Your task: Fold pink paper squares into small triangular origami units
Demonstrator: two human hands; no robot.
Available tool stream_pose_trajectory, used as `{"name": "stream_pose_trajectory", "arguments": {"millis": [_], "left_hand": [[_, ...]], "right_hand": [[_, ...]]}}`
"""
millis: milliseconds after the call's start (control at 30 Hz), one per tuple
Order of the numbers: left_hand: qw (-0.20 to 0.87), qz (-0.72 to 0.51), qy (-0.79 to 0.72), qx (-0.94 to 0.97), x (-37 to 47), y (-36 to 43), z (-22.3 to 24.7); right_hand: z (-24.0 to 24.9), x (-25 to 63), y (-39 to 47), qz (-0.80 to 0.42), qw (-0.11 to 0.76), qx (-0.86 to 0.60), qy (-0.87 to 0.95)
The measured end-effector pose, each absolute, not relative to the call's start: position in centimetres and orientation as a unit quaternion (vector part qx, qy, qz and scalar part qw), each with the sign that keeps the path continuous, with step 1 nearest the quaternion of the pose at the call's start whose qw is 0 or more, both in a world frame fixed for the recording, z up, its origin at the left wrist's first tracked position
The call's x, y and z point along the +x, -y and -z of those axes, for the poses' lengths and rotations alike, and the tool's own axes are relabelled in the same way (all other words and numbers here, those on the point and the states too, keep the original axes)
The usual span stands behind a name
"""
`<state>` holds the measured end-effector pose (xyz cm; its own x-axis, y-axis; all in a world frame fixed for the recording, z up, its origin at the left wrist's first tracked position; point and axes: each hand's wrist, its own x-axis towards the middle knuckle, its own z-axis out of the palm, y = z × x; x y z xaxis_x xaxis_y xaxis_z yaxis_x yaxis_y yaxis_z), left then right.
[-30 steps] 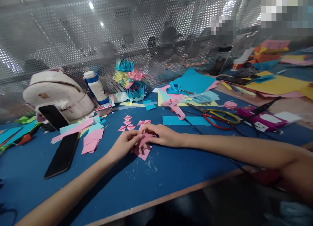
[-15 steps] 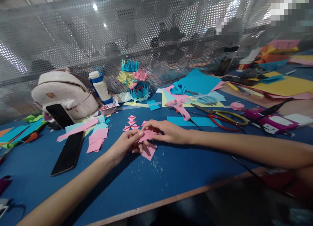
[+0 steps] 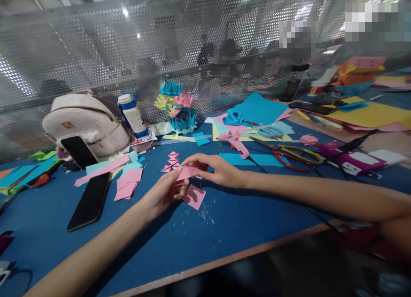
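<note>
Between my two hands is a small folded piece of pink paper [image 3: 187, 172], held just above the blue table. My left hand [image 3: 167, 190] pinches its left side with the thumb on top. Fingers and thumb of my right hand [image 3: 216, 170] grip its right side. Under it on the table lies a pink paper square [image 3: 195, 197]. Several small folded pink pieces [image 3: 173, 155] sit just behind my hands. A stack of pink squares [image 3: 128, 183] rests to the left.
A black phone [image 3: 90, 200] lies left of my hands, near a white backpack [image 3: 85, 121] and a bottle [image 3: 133, 115]. Folded paper flowers [image 3: 183, 119] stand behind. On the right are a pink glue gun [image 3: 236, 143], scissors [image 3: 297, 155] and coloured sheets [image 3: 260, 106].
The folded pink paper has moved slightly left and up with both hands, and its tilt has changed. More of the pink square beneath shows.
</note>
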<state>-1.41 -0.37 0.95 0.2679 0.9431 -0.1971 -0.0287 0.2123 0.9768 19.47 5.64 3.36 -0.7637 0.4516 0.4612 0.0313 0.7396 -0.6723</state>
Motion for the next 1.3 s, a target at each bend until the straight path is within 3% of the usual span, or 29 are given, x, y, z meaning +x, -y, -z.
{"name": "stream_pose_trajectory", "arguments": {"millis": [200, 533, 767, 967, 1300], "left_hand": [[0.637, -0.402, -0.435, 0.494, -1.2, 0.4, -1.6], [0.531, -0.455, -0.480, 0.530, -0.8, 0.5, -2.5], [0.494, -0.439, -0.515, 0.546, -0.7, 1.0, -1.9], [0.458, -0.366, -0.507, 0.631, -1.4, 0.1, -2.8], [0.323, -0.263, -0.478, 0.773, -0.6, 1.4, -1.5]], "right_hand": [[-3.2, 19.6, -5.8, -0.335, 0.323, -0.133, 0.875], [-3.9, 19.5, -5.6, -0.280, 0.326, -0.108, 0.896], [-3.1, 18.8, -6.0, -0.432, 0.343, -0.244, 0.798], [-2.5, 19.1, -6.1, -0.523, 0.280, -0.249, 0.766], [-2.8, 21.5, -5.3, -0.512, 0.151, -0.279, 0.798]]}}
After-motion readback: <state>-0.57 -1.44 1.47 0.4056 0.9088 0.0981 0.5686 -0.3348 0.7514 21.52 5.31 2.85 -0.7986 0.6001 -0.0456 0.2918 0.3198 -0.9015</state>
